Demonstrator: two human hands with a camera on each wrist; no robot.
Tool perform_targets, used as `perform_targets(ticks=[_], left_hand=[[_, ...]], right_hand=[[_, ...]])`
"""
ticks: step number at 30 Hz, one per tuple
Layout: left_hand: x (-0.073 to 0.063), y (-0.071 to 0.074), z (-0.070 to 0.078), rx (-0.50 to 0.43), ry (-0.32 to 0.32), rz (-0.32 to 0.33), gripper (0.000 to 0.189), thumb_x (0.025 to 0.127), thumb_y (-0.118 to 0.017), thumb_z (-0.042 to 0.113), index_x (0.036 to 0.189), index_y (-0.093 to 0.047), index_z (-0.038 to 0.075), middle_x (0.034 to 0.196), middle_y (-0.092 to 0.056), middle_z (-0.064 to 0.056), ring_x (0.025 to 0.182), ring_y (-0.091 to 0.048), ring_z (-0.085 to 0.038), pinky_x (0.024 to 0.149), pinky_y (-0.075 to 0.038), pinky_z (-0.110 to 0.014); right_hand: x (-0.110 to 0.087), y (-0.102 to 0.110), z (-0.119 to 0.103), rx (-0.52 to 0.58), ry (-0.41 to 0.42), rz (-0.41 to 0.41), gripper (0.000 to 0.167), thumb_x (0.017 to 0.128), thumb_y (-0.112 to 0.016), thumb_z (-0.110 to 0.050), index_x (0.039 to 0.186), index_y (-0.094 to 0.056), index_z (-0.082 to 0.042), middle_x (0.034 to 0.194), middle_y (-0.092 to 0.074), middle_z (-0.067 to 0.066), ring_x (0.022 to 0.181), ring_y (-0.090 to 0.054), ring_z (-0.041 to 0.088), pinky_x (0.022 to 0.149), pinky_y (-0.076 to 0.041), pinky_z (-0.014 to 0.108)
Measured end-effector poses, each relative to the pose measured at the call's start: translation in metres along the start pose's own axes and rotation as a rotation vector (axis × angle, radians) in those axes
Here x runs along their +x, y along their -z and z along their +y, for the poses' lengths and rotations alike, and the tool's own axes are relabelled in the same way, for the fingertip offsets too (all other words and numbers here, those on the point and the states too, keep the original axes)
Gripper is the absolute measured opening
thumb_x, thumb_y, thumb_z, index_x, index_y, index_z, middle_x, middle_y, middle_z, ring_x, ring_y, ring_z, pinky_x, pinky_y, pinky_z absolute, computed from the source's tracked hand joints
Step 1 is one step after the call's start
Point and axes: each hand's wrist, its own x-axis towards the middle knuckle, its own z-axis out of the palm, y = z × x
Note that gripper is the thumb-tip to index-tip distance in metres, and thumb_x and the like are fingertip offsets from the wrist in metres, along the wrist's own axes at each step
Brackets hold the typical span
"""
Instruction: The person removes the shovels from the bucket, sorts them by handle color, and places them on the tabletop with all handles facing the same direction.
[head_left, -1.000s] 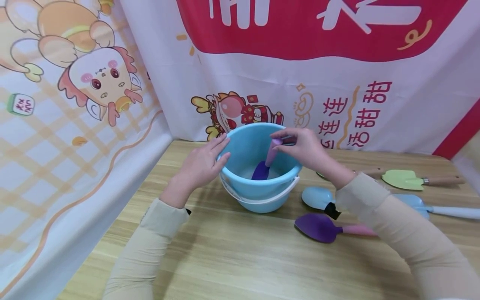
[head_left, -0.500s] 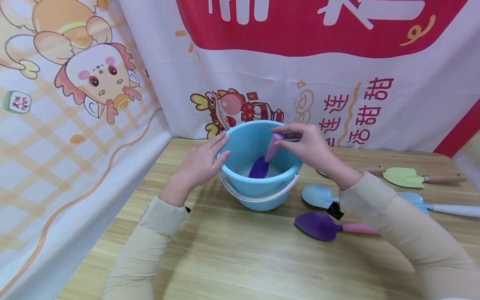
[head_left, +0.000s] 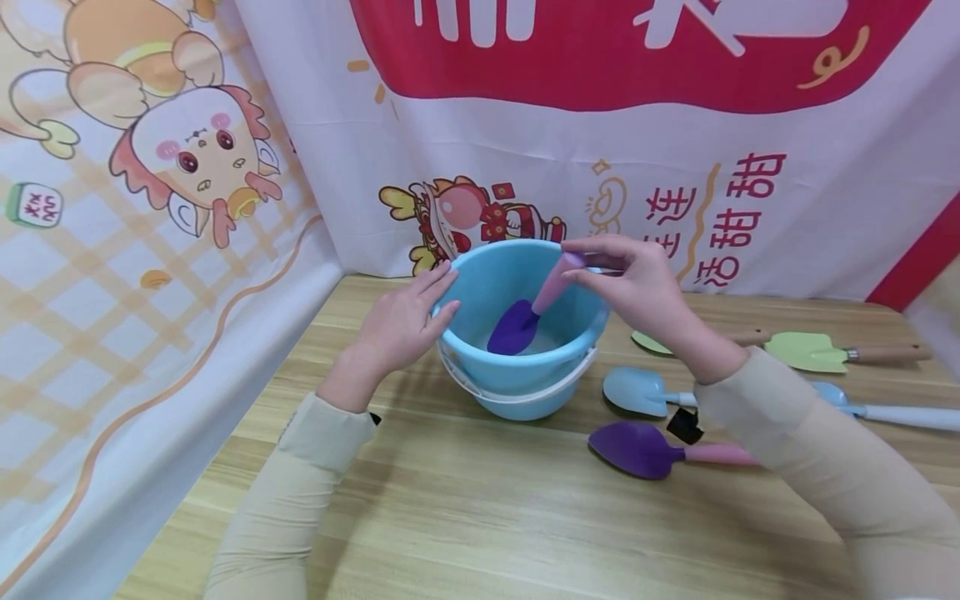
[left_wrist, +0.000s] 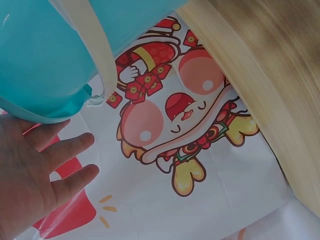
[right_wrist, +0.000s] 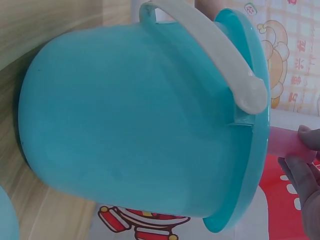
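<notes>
A light blue bucket [head_left: 525,392] with a white handle stands upright on the wooden table. Inside it, a small trowel [head_left: 517,325] with a purple blade and pink grip leans toward the right rim. My right hand [head_left: 637,279] pinches the end of that pink grip between thumb and fingers, just over the rim; the right wrist view shows the trowel's grip [right_wrist: 287,142] poking out past the bucket's edge. Along the left rim lies my left hand [head_left: 401,325], its fingers extended and touching the edge. In the left wrist view the left hand's fingers [left_wrist: 70,150] are spread beside the bucket.
Right of the bucket lie a purple trowel [head_left: 637,450] with a pink handle, a light blue shovel [head_left: 636,392] and another blue shovel [head_left: 828,393]. Behind them is a green spade [head_left: 806,352] with a wooden handle. A printed cloth [head_left: 480,125] hangs behind the table.
My right hand has shifted a little right, tilting the small trowel's grip outward, while its blade has swung left inside the bucket. The left hand has stayed at the rim.
</notes>
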Motion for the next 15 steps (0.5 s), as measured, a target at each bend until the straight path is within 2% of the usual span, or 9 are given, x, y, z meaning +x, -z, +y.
perform_targets(ticks=[5, 10, 15], left_hand=[[0.001, 0.000, 0.000, 0.007, 0.002, -0.005, 0.062, 0.109, -0.039, 0.045, 0.161, -0.034, 0.013, 0.168, -0.025, -0.005, 0.150, -0.030, -0.037, 0.115, -0.034, -0.059], [0.001, 0.000, 0.000, 0.012, 0.002, -0.004, 0.063, 0.109, -0.036, 0.048, 0.162, -0.034, 0.013, 0.168, -0.025, -0.005, 0.151, -0.030, -0.036, 0.115, -0.034, -0.059], [0.001, 0.001, 0.001, -0.002, 0.012, -0.006, 0.062, 0.108, -0.040, 0.046, 0.161, -0.034, 0.013, 0.168, -0.025, -0.005, 0.151, -0.028, -0.036, 0.115, -0.033, -0.060]], right_hand=[[-0.004, 0.005, -0.001, 0.026, 0.011, 0.026, 0.032, 0.090, -0.078, -0.003, 0.122, -0.074, 0.000, 0.117, -0.073, 0.015, 0.098, -0.072, 0.007, 0.085, -0.057, 0.020], [-0.008, 0.011, -0.005, 0.065, 0.040, 0.038, 0.032, 0.090, -0.078, 0.000, 0.121, -0.073, 0.002, 0.116, -0.074, 0.017, 0.098, -0.073, 0.006, 0.085, -0.058, 0.022], [-0.013, 0.017, -0.010, 0.074, 0.059, 0.051, 0.033, 0.088, -0.078, 0.004, 0.120, -0.074, 0.003, 0.114, -0.074, 0.016, 0.097, -0.073, 0.005, 0.085, -0.057, 0.022]])
